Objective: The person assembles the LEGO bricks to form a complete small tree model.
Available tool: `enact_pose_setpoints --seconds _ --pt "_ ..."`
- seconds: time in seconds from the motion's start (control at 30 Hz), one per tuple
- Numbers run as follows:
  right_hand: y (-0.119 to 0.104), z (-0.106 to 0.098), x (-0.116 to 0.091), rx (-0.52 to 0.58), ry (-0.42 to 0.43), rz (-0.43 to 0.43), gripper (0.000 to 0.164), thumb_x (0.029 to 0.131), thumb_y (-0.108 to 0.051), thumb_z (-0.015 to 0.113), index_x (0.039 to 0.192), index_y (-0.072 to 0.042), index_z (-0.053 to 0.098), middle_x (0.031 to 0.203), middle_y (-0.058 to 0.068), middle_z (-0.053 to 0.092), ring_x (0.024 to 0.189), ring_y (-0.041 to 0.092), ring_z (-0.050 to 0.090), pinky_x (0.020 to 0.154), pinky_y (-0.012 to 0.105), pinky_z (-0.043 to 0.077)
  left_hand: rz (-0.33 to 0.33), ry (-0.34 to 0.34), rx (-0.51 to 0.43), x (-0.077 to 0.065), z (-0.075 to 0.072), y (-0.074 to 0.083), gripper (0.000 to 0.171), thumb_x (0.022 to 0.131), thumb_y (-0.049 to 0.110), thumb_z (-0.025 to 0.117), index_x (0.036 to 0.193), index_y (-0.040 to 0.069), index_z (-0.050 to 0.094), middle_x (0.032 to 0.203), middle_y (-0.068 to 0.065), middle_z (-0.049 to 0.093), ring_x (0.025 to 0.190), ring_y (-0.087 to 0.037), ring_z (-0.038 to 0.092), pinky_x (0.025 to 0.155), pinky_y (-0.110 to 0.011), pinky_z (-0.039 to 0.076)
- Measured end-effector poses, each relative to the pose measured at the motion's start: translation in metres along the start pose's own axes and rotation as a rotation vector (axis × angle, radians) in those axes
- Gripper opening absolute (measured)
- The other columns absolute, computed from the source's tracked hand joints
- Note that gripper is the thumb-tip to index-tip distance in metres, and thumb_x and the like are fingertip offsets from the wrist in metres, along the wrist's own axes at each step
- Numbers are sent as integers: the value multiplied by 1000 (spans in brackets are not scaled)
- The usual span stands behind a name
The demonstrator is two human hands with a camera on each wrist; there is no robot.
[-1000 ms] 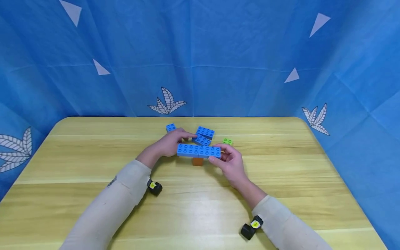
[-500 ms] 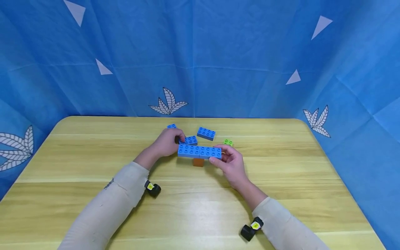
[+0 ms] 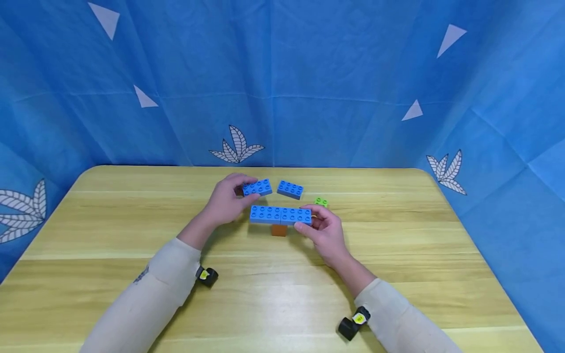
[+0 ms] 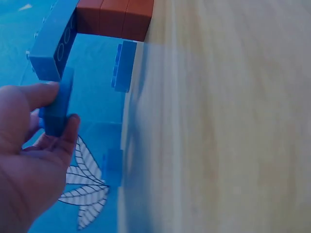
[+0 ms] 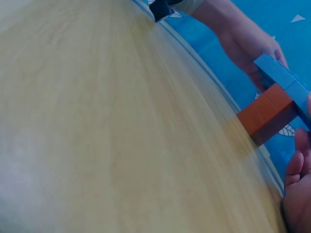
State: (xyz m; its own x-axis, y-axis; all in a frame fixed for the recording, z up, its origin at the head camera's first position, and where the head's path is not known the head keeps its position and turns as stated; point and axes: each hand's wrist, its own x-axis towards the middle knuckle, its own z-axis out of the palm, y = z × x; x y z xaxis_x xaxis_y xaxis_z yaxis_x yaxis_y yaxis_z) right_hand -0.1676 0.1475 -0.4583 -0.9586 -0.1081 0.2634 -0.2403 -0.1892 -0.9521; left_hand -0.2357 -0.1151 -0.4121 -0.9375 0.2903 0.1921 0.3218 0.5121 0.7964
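My left hand (image 3: 224,202) pinches a blue building brick (image 3: 258,188) between thumb and fingers. The left wrist view shows this brick (image 4: 59,104) raised off the table, just beside the end of a blue row. That row is two blue bricks end to end, a left one (image 3: 266,214) and a right one (image 3: 296,216). It sits across the top of a brown stack of bricks (image 3: 279,230), which shows as several layers in the right wrist view (image 5: 266,114). My right hand (image 3: 328,233) grips the row's right end, thumb in front and fingers behind.
Behind the row lie a loose blue brick (image 3: 290,189) and, to its right, a small green brick (image 3: 321,201). In the left wrist view a smaller blue brick (image 4: 112,167) stands farther left on the table. A blue curtain (image 3: 344,117) hangs behind the wooden table (image 3: 419,235).
My left hand has drawn one loose blue brick leftward, away from the other one, and now pinches it left of there. My right hand has kept its grip on the row.
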Motion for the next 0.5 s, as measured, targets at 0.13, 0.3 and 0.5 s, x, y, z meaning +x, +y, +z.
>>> enact_pose_setpoints --seconds 0.13,0.3,0.5 --pt "1 0 0 0 0 2 33 84 12 72 116 13 62 102 16 68 82 21 64 68 23 53 8 10 -99 -6 0 13 41 93 20 74 131 6 64 122 -4 60 99 -23 57 86 -39 51" --pt "0 1 0 -6 3 -3 33 84 11 73 116 12 62 101 15 67 81 21 63 68 23 53 75 -41 -157 -11 2 26 38 93 18 74 128 7 67 121 -1 63 100 -22 57 88 -42 51" --pt "-1 0 0 -13 6 2 34 84 10 73 117 10 63 101 15 67 80 21 62 67 23 52 96 -113 -176 -17 4 30 33 92 16 74 125 10 69 121 0 63 101 -23 54 88 -47 48"
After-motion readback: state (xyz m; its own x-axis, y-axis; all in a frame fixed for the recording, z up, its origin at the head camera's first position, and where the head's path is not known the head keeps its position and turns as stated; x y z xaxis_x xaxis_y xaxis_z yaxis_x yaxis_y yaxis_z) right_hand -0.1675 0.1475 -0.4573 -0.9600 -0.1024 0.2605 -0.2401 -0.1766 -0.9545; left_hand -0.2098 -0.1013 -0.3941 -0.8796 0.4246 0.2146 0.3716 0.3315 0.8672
